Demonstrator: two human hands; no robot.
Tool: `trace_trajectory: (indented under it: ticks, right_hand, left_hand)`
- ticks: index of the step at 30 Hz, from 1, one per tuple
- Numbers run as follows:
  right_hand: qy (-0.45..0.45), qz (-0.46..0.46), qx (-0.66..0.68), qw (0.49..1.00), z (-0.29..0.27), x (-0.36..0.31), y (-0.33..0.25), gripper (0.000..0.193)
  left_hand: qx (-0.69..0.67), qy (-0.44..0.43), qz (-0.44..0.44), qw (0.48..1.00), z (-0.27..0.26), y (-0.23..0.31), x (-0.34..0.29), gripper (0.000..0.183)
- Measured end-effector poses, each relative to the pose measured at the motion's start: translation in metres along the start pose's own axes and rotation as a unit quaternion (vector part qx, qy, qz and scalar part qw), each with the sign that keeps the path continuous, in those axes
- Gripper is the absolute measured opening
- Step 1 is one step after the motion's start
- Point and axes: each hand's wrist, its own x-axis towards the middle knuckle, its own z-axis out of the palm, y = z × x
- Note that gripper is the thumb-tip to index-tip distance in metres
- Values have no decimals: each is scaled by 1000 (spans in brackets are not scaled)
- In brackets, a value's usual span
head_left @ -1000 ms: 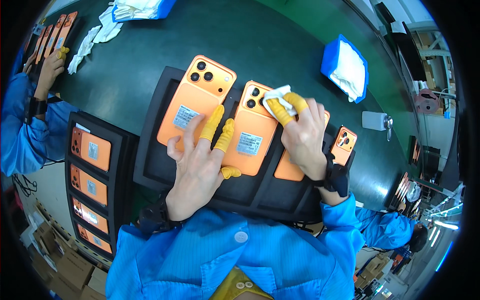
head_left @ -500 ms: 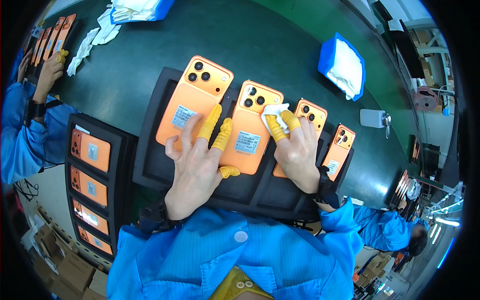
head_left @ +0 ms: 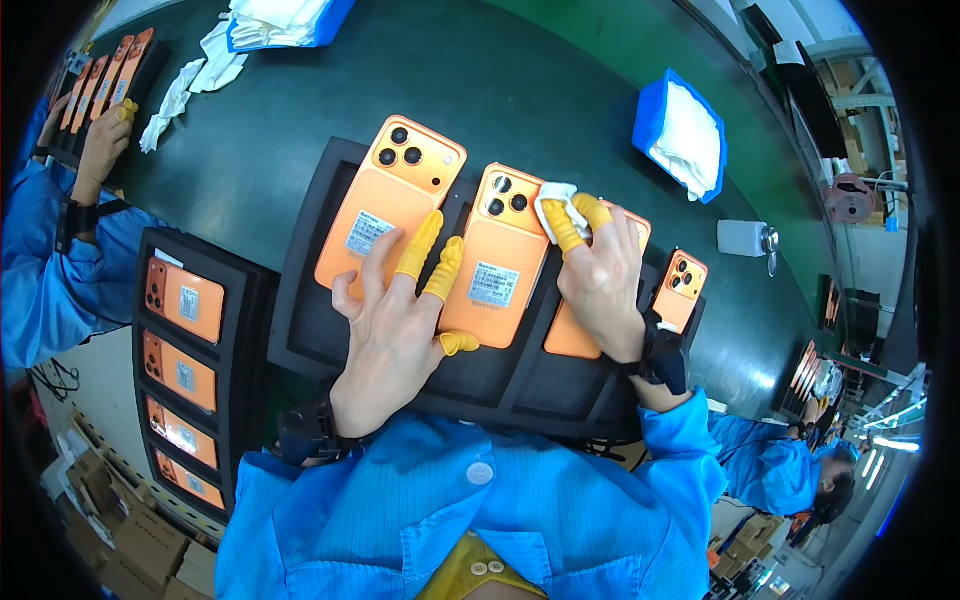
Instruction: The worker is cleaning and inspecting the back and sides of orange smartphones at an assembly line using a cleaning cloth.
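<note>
My left hand (head_left: 385,318) lies with fingers spread over the black tray (head_left: 425,400). Yellow finger cots cover some of its fingertips, which rest by the left edge of an orange phone (head_left: 503,240) lying camera side up. Another orange phone (head_left: 365,200) is partly under its other fingers. With yellow-cotted fingers, my right hand (head_left: 600,285) presses a folded white cloth (head_left: 550,205) at the upper right edge of the middle phone. Under that hand lies a third phone (head_left: 572,335), its cameras mostly hidden. A further orange phone (head_left: 683,280) sits at the tray's right end.
At left, a second black tray (head_left: 245,300) carries several orange phones. Blue bins of white cloths stand at the far left (head_left: 325,28) and far right (head_left: 650,115). A bottle (head_left: 740,238) with a metal top stands right. Co-workers in blue sit on both sides.
My right hand has shifted slightly right and up with the white cloth, from beside the middle phone's cameras to its edge, covering the third phone's cameras. My left hand stays in place.
</note>
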Motion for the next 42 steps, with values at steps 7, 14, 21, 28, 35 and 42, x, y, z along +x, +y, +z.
trace_trajectory:
  ticks: [7,14,21,28,35,42]
  right_hand:
    - [-32,-29,69,997,-5,-21,-22,34]
    - [-102,12,172,980,-45,-30,-12,37]
    - [-109,127,88,982,-131,-24,-2,42]
    - [-27,167,2,986,-146,-10,6,50]
    - [-10,235,-21,972,-162,-40,22,51]
    - [36,253,-72,964,-183,-65,40,43]
  left_hand:
    - [-7,-16,-26,1000,-19,-2,5,60]
    - [-145,-30,-376,915,-54,-84,17,67]
    - [-236,73,-124,961,-25,-94,4,42]
    - [-234,71,-136,960,-20,-88,29,31]
    - [-201,63,-88,974,-18,-100,55,31]
    - [-244,90,-67,963,-13,-100,62,30]
